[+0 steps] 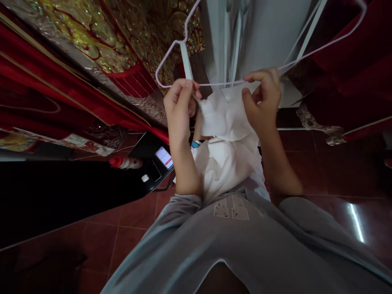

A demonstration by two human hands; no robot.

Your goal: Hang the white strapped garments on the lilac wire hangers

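A pale lilac clothes hanger (219, 84) stretches across the upper middle, its hook out of view. One white strap (185, 59) runs from the hanger's left notch down into my left hand (180, 100), which pinches it at the hanger's bottom bar. My right hand (265, 96) is curled at the same bar, thumb and forefinger bent toward each other at the cloth's upper edge; their exact contact is partly hidden. Below the bar, a crumpled white garment (228, 143) hangs between my forearms down to my lap. Another white strap (309, 32) shows at the hanger's right side.
Red and gold sequinned garments (122, 49) hang on the left, and dark red ones (358, 73) on the right. A black table (76, 196) at my left bears a lit phone (164, 157), a red-capped bottle (127, 162) and a small white case (145, 178). The floor is red tile.
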